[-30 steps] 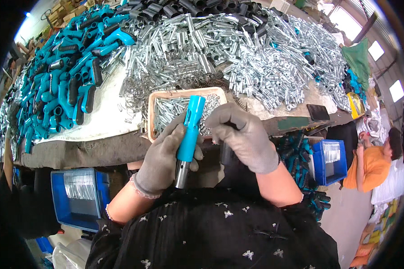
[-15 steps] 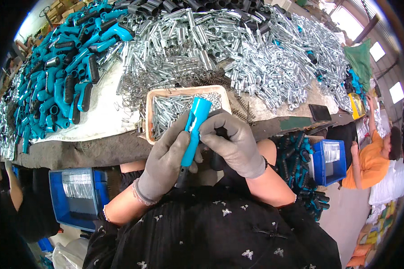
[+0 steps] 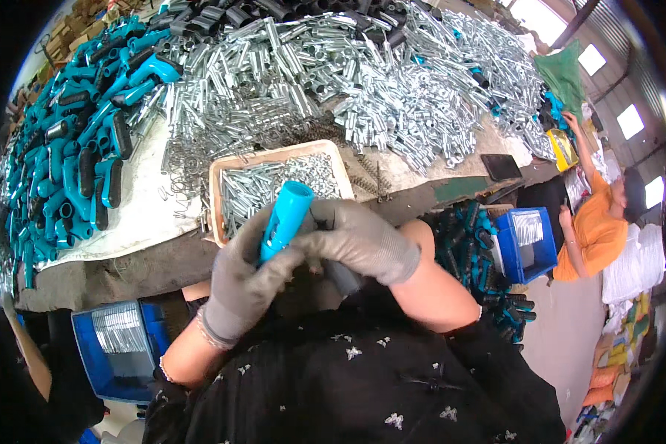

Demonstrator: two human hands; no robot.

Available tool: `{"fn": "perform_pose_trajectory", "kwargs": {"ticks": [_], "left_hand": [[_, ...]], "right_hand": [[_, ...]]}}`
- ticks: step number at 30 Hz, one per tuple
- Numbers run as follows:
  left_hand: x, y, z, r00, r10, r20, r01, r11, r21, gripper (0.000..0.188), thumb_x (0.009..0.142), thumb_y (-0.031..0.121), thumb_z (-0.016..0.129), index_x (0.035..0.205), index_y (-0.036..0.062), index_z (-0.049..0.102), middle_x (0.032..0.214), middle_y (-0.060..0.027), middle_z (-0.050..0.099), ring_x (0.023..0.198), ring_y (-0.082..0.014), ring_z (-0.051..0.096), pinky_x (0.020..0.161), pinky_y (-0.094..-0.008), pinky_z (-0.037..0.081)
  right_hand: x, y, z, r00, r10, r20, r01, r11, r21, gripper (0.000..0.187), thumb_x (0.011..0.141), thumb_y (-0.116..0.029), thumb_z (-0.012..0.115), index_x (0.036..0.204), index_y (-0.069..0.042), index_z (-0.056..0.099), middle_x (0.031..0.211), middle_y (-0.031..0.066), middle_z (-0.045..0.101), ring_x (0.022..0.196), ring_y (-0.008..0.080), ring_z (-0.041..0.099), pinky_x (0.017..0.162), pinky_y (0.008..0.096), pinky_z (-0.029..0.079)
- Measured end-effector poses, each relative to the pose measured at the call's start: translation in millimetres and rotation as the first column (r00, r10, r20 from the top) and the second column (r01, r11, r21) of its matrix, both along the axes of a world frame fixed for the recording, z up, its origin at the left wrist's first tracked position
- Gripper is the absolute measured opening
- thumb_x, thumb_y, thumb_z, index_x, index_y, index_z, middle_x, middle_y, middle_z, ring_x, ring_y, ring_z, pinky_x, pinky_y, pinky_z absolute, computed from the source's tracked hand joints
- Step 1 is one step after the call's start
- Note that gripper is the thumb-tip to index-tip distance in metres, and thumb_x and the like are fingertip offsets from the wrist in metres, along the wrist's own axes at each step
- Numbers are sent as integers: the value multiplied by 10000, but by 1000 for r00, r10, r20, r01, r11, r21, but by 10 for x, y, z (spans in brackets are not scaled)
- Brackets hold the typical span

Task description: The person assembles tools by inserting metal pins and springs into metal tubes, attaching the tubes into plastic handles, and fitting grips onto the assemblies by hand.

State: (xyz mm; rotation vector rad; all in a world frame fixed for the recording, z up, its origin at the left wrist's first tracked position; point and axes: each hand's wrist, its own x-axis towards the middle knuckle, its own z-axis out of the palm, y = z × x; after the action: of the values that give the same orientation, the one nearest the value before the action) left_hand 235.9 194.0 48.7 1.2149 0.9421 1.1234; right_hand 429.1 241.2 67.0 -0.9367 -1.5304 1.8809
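In front of my body, my left hand, in a grey glove, is wrapped round a bright blue plastic handle. It leans slightly right, its round open end up and a slot along its side; the lower part is hidden by my gloves. My right hand, also gloved, has its fingers closed in a pinch against the handle and the left thumb. Whatever lies between those fingertips is hidden. Just beyond my hands, a cream plastic tray at the table's edge contains small metal pins and other small metal parts.
Blue and black handles are heaped at the left. Shiny metal tubes and fittings pile up behind the tray, beside loose springs. Blue crates stand either side below the table. A person in orange sits at the right.
The whole scene has shifted left in the view. My right hand has come in closer, across the lower part of the handle, and more of that part is now covered.
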Motion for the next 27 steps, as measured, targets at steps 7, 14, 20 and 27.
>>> {"fn": "perform_pose_trajectory", "kwargs": {"ticks": [7, 14, 20, 27], "left_hand": [[-312, 102, 54, 984, 63, 168, -36, 987, -157, 518, 1023, 468, 492, 1252, 4, 521, 874, -86, 637, 571, -104, 568, 503, -233, 485], [-317, 52, -40, 966, 79, 245, 9, 941, -339, 550, 1009, 475, 528, 1322, 23, 536, 869, -37, 612, 584, -115, 534, 472, -250, 430], [-271, 94, 46, 929, 93, 358, 57, 921, -386, 594, 1004, 498, 532, 1355, 19, 498, 865, -21, 624, 600, -102, 556, 449, -246, 441], [-285, 183, -163, 763, -4, 646, 283, 901, -329, 591, 1016, 510, 501, 1391, 54, 479, 942, -74, 643, 674, -159, 595, 515, -263, 456]], "right_hand": [[235, 455, 263, 626, -329, 707, -380, 663, 645, 259, 823, -256, 711, 1000, -68, 722, 979, 161, 698, 906, 325, 683, 803, 415, 527], [-148, 624, 18, 333, -301, 893, -625, 639, 448, 189, 843, -149, 608, 978, -59, 706, 993, 207, 695, 969, 367, 676, 871, 472, 512], [42, 601, 15, 564, -297, 771, -516, 602, 609, 204, 826, -158, 575, 962, -81, 706, 918, 186, 699, 935, 386, 666, 869, 482, 505], [177, 512, 58, 738, -289, 610, -239, 734, 636, 207, 803, -214, 659, 905, -35, 670, 834, 163, 673, 777, 320, 656, 732, 392, 507]]}}
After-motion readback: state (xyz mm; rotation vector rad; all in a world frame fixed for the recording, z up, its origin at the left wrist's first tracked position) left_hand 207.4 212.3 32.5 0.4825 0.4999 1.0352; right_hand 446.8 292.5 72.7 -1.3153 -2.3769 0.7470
